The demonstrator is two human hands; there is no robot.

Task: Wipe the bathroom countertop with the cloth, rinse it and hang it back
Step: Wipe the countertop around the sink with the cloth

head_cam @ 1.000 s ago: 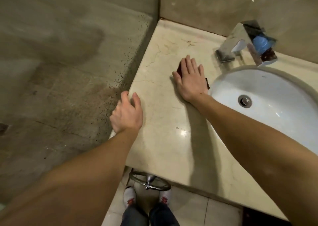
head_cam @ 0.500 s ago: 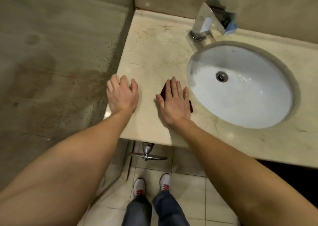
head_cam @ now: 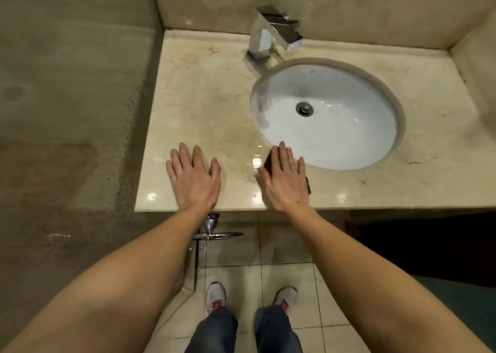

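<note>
A beige marble countertop (head_cam: 204, 105) runs along the back wall with a white oval sink (head_cam: 335, 127) set into it. My right hand (head_cam: 284, 180) lies flat with straight fingers on a dark red cloth (head_cam: 268, 160), pressing it onto the counter just left of the sink's front rim. Only the cloth's edges show beside the hand. My left hand (head_cam: 194, 179) rests flat and empty on the counter near its front edge, a little left of the right hand. Wet sheen shows on the stone between the hands.
A chrome square faucet (head_cam: 271, 35) stands behind the sink. Stained walls close the counter in at the left (head_cam: 67, 111) and at the right (head_cam: 477, 65). A chrome ring holder (head_cam: 217, 234) sticks out under the counter's front edge. Tiled floor and my shoes lie below.
My right hand slid the cloth from the back of the counter near the faucet toward the front edge beside the sink. My left hand went from gripping the counter's corner to lying flat.
</note>
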